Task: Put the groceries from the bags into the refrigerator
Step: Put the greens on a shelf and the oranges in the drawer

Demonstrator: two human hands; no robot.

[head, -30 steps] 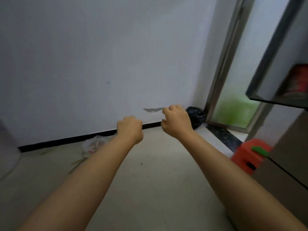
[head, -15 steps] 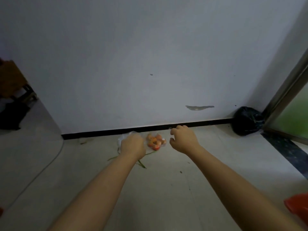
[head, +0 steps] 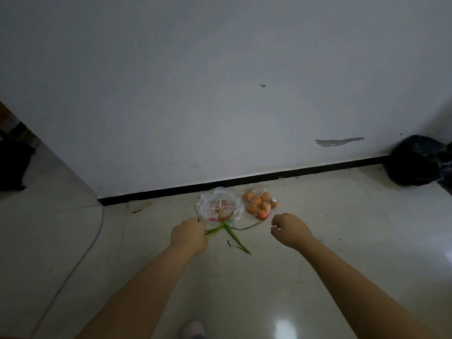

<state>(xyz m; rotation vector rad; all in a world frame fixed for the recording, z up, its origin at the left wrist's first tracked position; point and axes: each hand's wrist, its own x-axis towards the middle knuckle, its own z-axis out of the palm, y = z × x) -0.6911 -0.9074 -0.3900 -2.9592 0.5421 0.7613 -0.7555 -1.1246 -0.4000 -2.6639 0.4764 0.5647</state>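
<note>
Two bags lie on the floor against the wall's black skirting. A clear plastic bag with red print [head: 218, 206] has long green stalks [head: 231, 232] spilling out of it across the floor. To its right lies a clear bag of oranges [head: 259, 203]. My left hand [head: 189, 234] hovers just left of the stalks with its fingers curled under, and one stalk tip reaches its knuckles. My right hand [head: 288, 228] hangs just below and right of the orange bag, fingers loosely curled, holding nothing. The refrigerator is out of view.
A black rubbish bag [head: 415, 165] sits in the right corner by the wall. A thin cable [head: 94, 237] runs across the floor on the left. Dark objects [head: 12, 165] stand past the wall corner at far left. My shoe tip [head: 193, 330] shows at the bottom.
The view has swung left and down, away from the fridge and doorway. Both bags now lie fully in sight, and both hands have dropped closer to them.
</note>
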